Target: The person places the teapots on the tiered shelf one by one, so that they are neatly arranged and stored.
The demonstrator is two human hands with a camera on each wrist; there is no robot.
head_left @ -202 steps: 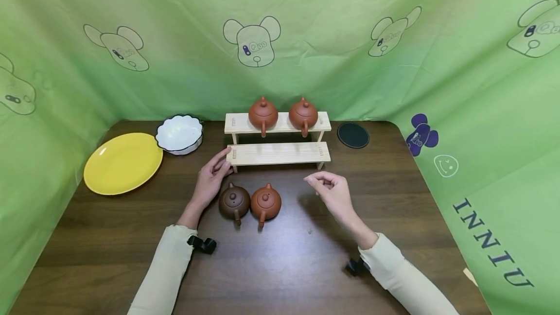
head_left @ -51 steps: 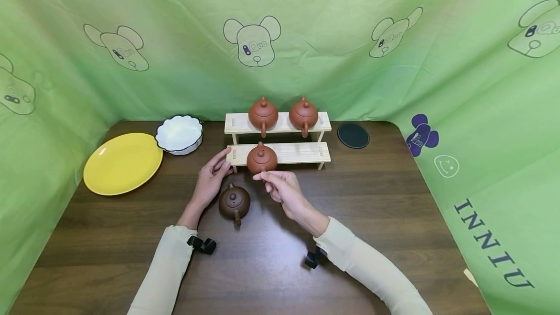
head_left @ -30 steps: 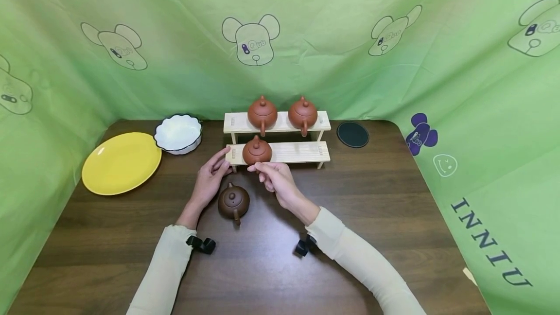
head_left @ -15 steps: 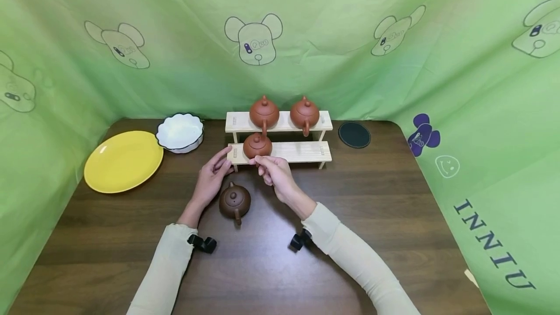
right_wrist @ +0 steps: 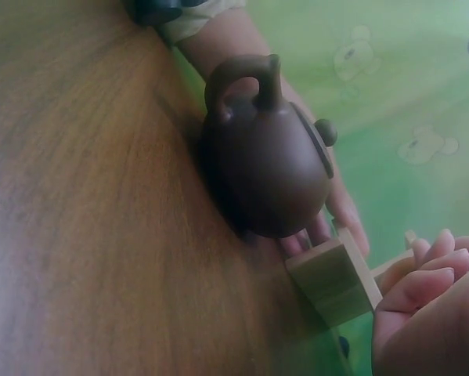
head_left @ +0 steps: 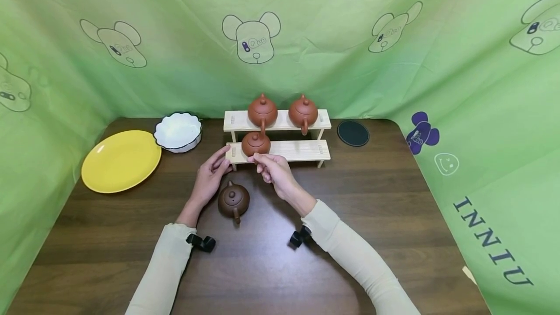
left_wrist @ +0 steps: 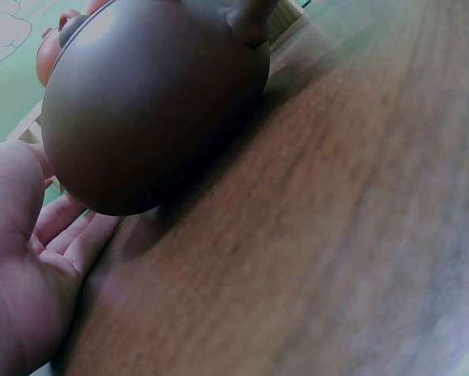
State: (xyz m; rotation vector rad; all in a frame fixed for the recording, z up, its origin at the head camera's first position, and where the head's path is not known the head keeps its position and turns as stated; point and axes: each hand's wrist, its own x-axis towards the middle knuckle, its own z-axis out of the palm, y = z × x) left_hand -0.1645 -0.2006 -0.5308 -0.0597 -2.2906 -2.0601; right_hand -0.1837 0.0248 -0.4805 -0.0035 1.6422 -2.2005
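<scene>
On the left half of the lower tier of a two-tier wooden display stand [head_left: 297, 150] is a reddish-brown clay teapot [head_left: 255, 143]. My right hand [head_left: 274, 171] pinches it at its near side, where the fingers cover the handle. My left hand [head_left: 207, 179] holds the left end of the same tier between thumb and fingers. Just below the left hand, a dark brown teapot [head_left: 234, 200] stands on the table, its handle toward me; it fills much of the left wrist view. Two more reddish teapots, one at left [head_left: 262, 112] and one at right [head_left: 303, 112], sit on the upper tier.
Left of the stand are a white scalloped bowl [head_left: 178, 131] and a yellow oval plate [head_left: 121, 161]. A dark round coaster [head_left: 353, 133] lies to its right. Green printed cloth [head_left: 175, 72] hangs behind and beside the wooden table [head_left: 245, 276].
My right hand has lifted the reddish teapot from beside the dark one to the lower tier, then moved it slightly left and back. My left hand has stayed at the stand's end.
</scene>
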